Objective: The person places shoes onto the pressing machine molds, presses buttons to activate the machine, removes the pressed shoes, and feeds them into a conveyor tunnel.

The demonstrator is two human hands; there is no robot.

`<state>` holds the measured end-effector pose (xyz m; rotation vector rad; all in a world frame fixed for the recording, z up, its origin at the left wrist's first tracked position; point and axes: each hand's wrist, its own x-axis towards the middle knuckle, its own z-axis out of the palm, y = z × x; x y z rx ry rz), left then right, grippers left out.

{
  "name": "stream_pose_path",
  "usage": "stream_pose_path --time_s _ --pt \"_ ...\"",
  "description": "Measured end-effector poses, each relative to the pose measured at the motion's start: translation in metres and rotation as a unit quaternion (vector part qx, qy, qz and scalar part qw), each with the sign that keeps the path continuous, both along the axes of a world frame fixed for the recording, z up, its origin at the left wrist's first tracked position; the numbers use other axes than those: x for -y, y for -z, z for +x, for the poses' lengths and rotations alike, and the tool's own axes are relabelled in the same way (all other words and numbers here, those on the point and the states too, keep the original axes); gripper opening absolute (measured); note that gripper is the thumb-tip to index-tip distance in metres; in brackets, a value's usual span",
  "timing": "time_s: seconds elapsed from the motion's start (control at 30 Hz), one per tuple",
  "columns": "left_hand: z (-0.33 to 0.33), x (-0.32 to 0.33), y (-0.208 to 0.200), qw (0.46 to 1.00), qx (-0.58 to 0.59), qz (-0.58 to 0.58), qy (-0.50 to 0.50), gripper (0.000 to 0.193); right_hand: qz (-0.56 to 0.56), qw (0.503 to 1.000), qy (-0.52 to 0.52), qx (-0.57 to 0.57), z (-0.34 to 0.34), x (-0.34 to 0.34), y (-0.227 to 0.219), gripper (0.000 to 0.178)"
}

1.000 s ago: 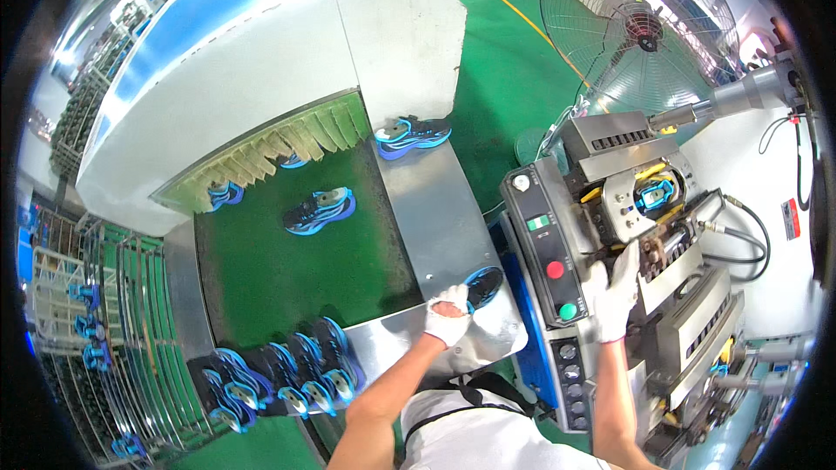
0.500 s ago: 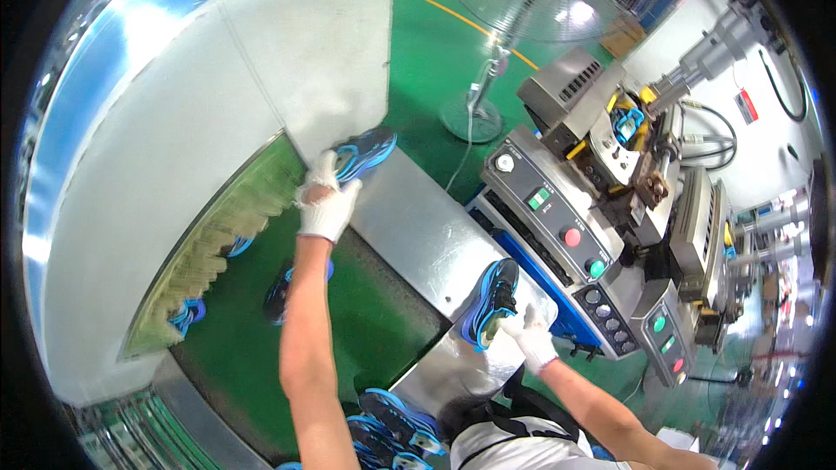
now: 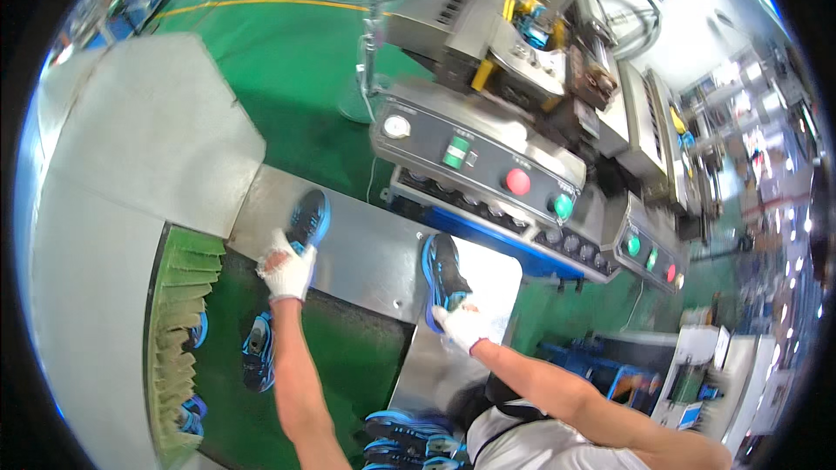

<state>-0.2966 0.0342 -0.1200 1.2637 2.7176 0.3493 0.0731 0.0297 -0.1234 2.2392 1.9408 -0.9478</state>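
Note:
My left hand (image 3: 287, 271), in a white knitted glove with bare fingertips, is closed on the heel end of a black sneaker (image 3: 308, 219) with a blue sole, at the far end of the metal ledge. My right hand (image 3: 462, 327), gloved the same way, grips the heel end of another black and blue sneaker (image 3: 447, 266) on the ledge's near right end. Both toes point away from me. Between my arms and the curtain, a sneaker (image 3: 259, 352) lies on the green conveyor belt (image 3: 335, 357).
A green strip curtain (image 3: 178, 339) hangs from the grey machine housing (image 3: 104, 209); more shoes show at its strips. Several sneakers (image 3: 405, 439) are piled close to my body. Beyond the metal ledge (image 3: 366, 252) stands a press with a button panel (image 3: 488, 157) and a fan stand (image 3: 370, 61).
The whole view has turned, shifting the press leftward in the picture. The left sneaker now points more directly away from me. Both hands still hold their sneakers.

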Motion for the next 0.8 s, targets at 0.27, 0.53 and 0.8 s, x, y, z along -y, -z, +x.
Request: stream_pose_path --time_s 0.27,0.53,0.8 --pt "0.307 0.009 -0.043 0.953 0.302 0.002 -0.016 0.078 -0.057 0.957 0.201 -0.203 0.114 -0.032 -0.074 0.073" --pt "0.576 -0.025 -0.194 0.875 0.397 0.018 0.278 0.064 0.026 0.881 0.4 -0.252 0.417 0.041 -0.223 0.106" --pt "0.891 -0.004 -0.339 0.654 0.487 -0.041 0.578 0.063 0.355 0.557 0.685 -0.306 0.632 0.206 -0.333 0.083"
